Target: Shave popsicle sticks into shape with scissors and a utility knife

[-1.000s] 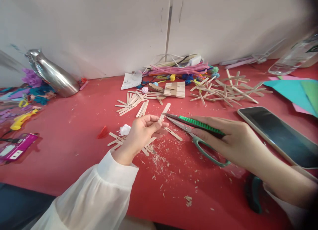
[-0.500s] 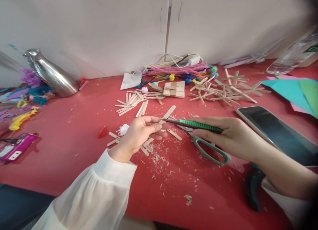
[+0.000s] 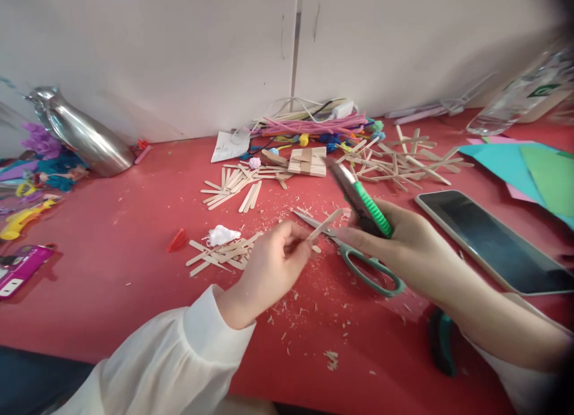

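Note:
Between its thumb and fingers my left hand point(image 3: 280, 259) pinches a wooden craft stick point(image 3: 326, 223), which points up to the right. My right hand point(image 3: 394, 235) grips a utility knife point(image 3: 365, 203) with a green ribbed handle, its front end tilted up and away from the stick. The right fingers are close to the stick's far tip; whether they touch it I cannot tell. Under my hands lie scissors point(image 3: 370, 274) with grey-green handles. Wood shavings point(image 3: 291, 313) are scattered over the red table point(image 3: 156, 307). A pile of craft sticks point(image 3: 215, 256) lies left of my left hand.
Behind are loose sticks point(image 3: 231, 185), a banded stick bundle point(image 3: 307, 162) and pink pipe cleaners point(image 3: 309, 126). A phone point(image 3: 493, 241), coloured paper point(image 3: 506, 164) and a plastic bottle point(image 3: 511, 101) are at right. A steel jug point(image 3: 89, 131) and purple power strip point(image 3: 24, 271) stand left.
The utility knife has swung from lying level against the craft stick to pointing up, off it. My left hand has moved slightly down and right, and the stick now leans further right.

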### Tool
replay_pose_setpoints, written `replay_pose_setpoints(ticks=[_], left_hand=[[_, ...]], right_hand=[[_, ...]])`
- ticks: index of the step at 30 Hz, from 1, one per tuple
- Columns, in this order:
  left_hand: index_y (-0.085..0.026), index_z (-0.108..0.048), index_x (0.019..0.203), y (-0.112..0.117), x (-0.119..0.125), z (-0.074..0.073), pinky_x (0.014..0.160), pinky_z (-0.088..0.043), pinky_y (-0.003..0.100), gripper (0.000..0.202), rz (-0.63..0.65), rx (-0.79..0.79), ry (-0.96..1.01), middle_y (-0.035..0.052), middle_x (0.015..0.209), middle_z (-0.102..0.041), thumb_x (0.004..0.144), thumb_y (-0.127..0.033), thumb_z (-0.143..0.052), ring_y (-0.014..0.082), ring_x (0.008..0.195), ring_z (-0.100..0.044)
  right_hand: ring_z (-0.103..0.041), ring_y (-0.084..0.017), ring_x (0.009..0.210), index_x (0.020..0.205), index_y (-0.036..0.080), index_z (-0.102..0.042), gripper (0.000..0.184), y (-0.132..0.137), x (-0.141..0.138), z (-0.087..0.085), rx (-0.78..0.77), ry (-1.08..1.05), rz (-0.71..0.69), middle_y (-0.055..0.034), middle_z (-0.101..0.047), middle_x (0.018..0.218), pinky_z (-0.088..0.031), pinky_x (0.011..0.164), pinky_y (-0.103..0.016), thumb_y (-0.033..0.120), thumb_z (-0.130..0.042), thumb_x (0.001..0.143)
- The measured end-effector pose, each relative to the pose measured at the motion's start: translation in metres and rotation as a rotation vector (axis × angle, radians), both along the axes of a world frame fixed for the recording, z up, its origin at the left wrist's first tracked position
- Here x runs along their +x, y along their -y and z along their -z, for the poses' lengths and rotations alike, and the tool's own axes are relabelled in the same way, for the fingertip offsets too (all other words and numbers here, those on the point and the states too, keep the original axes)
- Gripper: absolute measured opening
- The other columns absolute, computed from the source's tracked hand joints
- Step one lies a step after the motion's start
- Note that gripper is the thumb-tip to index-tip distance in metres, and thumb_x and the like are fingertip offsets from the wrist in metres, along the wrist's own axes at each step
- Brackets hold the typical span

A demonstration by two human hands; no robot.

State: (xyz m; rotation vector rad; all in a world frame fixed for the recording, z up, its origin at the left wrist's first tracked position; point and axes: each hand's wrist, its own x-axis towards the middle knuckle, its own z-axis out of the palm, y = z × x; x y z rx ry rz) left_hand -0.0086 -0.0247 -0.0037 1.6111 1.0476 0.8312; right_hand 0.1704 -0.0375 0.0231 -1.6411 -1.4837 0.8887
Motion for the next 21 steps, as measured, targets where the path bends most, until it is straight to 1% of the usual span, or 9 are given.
replay_pose_setpoints(ticks=[4, 8, 11, 14, 16, 19, 21], left_hand=[[-0.019, -0.05, 0.078, 0.008, 0.008, -0.003, 0.068, -0.049, 0.028, 0.011, -0.013, 0.085, -0.035, 0.0045, 0.078, -0.065, 0.084, -0.028, -0.052, 0.0166, 0.076, -0.063], [-0.02, -0.048, 0.073, 0.009, 0.008, -0.002, 0.058, -0.045, 0.025, 0.012, -0.007, 0.125, -0.122, 0.0007, 0.068, -0.059, 0.082, -0.025, -0.053, 0.0131, 0.062, -0.056], [-0.019, -0.049, 0.072, 0.01, 0.008, 0.002, 0.056, -0.044, 0.025, 0.012, -0.016, 0.098, -0.113, 0.0002, 0.066, -0.057, 0.081, -0.026, -0.054, 0.0125, 0.06, -0.054], [-0.019, -0.049, 0.074, 0.009, 0.008, 0.002, 0.06, -0.048, 0.026, 0.011, 0.002, 0.003, 0.002, 0.0013, 0.069, -0.06, 0.081, -0.025, -0.055, 0.0134, 0.064, -0.059], [-0.018, -0.049, 0.074, 0.008, 0.008, -0.001, 0.063, -0.052, 0.028, 0.012, 0.035, -0.123, 0.11, 0.0018, 0.069, -0.062, 0.081, -0.026, -0.056, 0.0135, 0.064, -0.062], [-0.017, -0.049, 0.074, 0.005, 0.006, -0.006, 0.063, -0.053, 0.026, 0.014, 0.065, -0.302, 0.222, 0.0028, 0.072, -0.066, 0.08, -0.026, -0.058, 0.013, 0.064, -0.066], [-0.017, -0.049, 0.074, 0.003, 0.005, -0.008, 0.062, -0.053, 0.024, 0.015, 0.056, -0.343, 0.244, 0.0032, 0.074, -0.067, 0.08, -0.026, -0.059, 0.0126, 0.064, -0.067]], right_hand=[[-0.035, -0.008, 0.042, 0.068, 0.02, -0.05, 0.041, 0.001, -0.007, 0.001, -0.015, -0.061, -0.018, 0.008, -0.042, 0.046, -0.03, 0.041, -0.024, 0.057, -0.066, 0.058], [-0.044, -0.01, 0.048, 0.068, 0.02, -0.052, 0.036, 0.001, -0.009, 0.006, 0.034, -0.02, -0.044, 0.0038, -0.054, 0.054, -0.037, 0.047, -0.025, 0.051, -0.068, 0.06], [-0.052, -0.013, 0.055, 0.069, 0.021, -0.053, 0.029, 0.001, -0.009, 0.006, 0.035, -0.023, -0.095, 0.0014, -0.061, 0.061, -0.042, 0.052, -0.027, 0.045, -0.067, 0.063], [-0.053, -0.014, 0.054, 0.067, 0.021, -0.052, 0.02, 0.003, -0.01, 0.005, 0.016, -0.048, -0.163, 0.0021, -0.061, 0.059, -0.044, 0.051, -0.028, 0.037, -0.065, 0.065], [-0.054, -0.013, 0.054, 0.067, 0.022, -0.05, 0.016, 0.003, -0.011, 0.004, 0.041, -0.074, -0.182, 0.0033, -0.059, 0.059, -0.045, 0.052, -0.027, 0.032, -0.063, 0.066], [-0.053, -0.012, 0.054, 0.07, 0.024, -0.048, 0.014, 0.004, -0.01, 0.006, 0.123, -0.037, -0.126, 0.0046, -0.058, 0.062, -0.046, 0.052, -0.026, 0.028, -0.061, 0.066], [-0.052, -0.012, 0.054, 0.071, 0.024, -0.049, 0.013, 0.003, -0.008, 0.007, 0.141, 0.012, -0.066, 0.0041, -0.058, 0.063, -0.046, 0.051, -0.026, 0.03, -0.059, 0.067]])
